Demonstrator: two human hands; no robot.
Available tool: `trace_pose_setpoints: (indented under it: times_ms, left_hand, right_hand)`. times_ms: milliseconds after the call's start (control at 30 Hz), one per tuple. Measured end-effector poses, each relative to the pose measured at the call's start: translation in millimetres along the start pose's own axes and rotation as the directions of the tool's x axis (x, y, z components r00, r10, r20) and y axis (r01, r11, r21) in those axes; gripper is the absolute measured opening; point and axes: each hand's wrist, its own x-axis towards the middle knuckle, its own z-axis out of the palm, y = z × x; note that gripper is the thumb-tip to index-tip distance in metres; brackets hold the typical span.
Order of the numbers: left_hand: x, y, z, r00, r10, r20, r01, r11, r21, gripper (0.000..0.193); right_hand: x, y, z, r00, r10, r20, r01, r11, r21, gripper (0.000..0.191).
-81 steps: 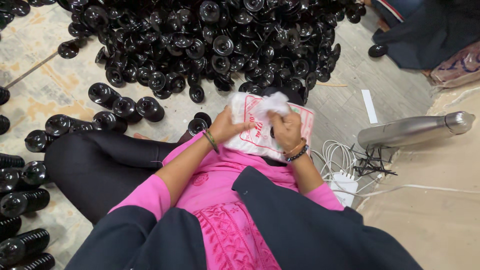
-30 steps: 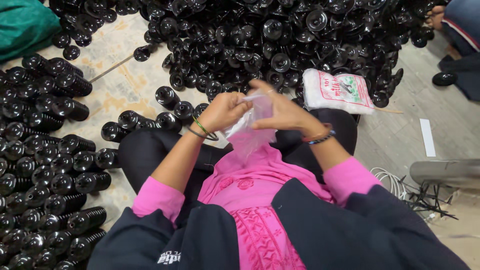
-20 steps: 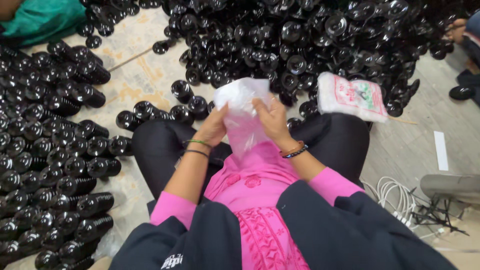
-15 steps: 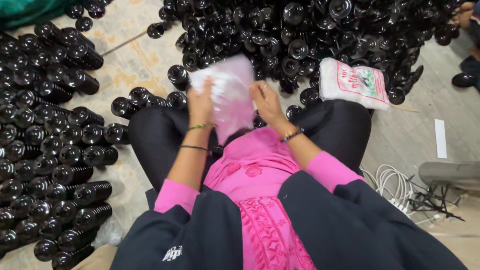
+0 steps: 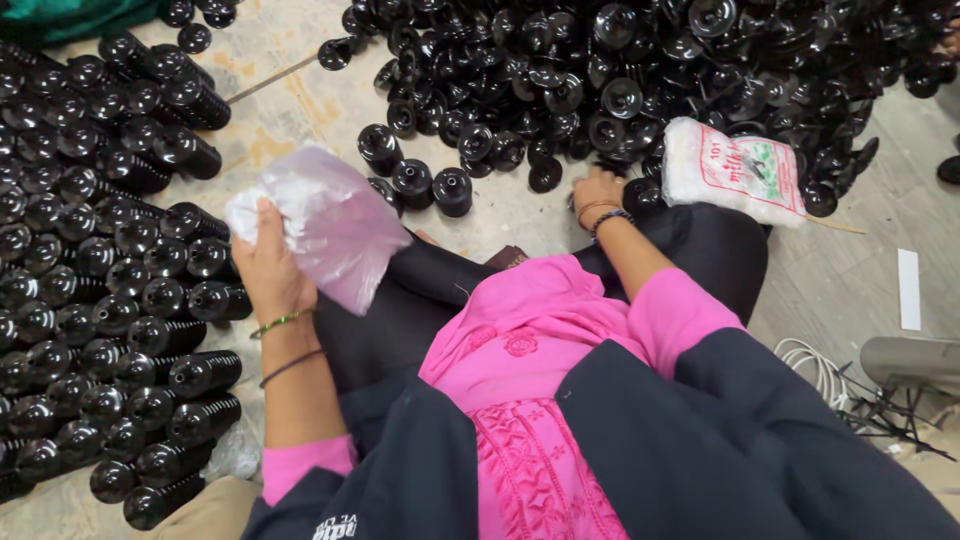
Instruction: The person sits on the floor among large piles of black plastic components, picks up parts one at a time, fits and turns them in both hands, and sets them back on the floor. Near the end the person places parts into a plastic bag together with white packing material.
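Left hand point(image 5: 268, 268) is closed around a crumpled translucent plastic bag point(image 5: 325, 222), held up above the left knee. Right hand point(image 5: 596, 192) reaches to the edge of the heap of black round parts point(image 5: 640, 70) beside a white printed packet point(image 5: 732, 170); its grip cannot be told.

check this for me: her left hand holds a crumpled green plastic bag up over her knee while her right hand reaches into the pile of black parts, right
Not quite: in the head view the plastic bag in the left hand is translucent white, not green. The rest holds: the right hand reaches to the edge of the pile of black parts.
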Motion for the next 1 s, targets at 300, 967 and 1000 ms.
trace_pose_setpoints:
  times_ms: [300,967,1000]
  left_hand:
    - [-5.6,-34.4,63.4,0.961,-0.242,0.133,0.245,0.969,-0.012,0.011]
    - [-42.6,-136.1,159.3,0.923,-0.164,0.349,-0.053,0.842,0.536,0.039]
    - [-45.6,-136.0,163.1,0.926,-0.141,0.349,-0.066,0.852,0.52,0.04]
  right_hand:
    - [26.8,-146.8,-41.7,0.783,-0.426,-0.453,0.622,0.551,0.557,0.056]
    - [-98.6,-51.2,-124.6,0.966,-0.005,-0.258,0.255,0.177,0.951,0.044]
    - [-100.6,-59.2,-124.8,0.955,0.05,-0.294,0.267,0.295,0.918,0.039]
